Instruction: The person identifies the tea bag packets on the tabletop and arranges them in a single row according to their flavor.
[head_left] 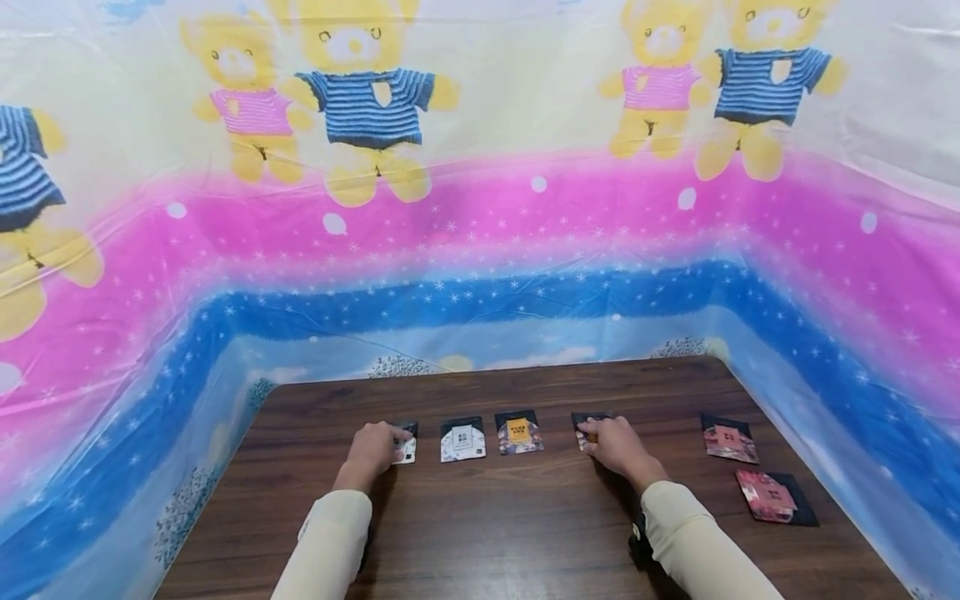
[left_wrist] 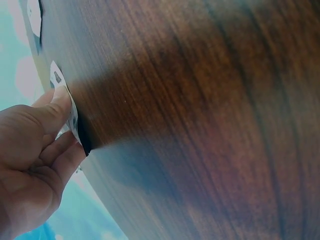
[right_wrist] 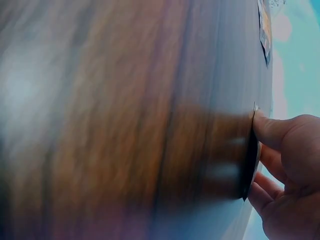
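Observation:
My left hand (head_left: 372, 450) holds a white-and-black sachet (head_left: 408, 446) at the left of the row; in the left wrist view, the thumb lies on the white face of the sachet (left_wrist: 72, 112) and fingers bend at its edge. My right hand (head_left: 621, 448) grips a dark sachet (head_left: 582, 433) and covers most of it. The right wrist view shows thumb and fingers along this thin sachet's edge (right_wrist: 251, 160). Between the hands lie another white-and-black sachet (head_left: 462, 439) and one with an orange label (head_left: 518, 432).
On the right side of the brown wooden table (head_left: 487, 525) lie two sachets with reddish labels, a farther one (head_left: 729, 438) and a nearer, tilted one (head_left: 775, 497). A printed cloth (head_left: 480, 225) with bears hangs behind the table and along its sides.

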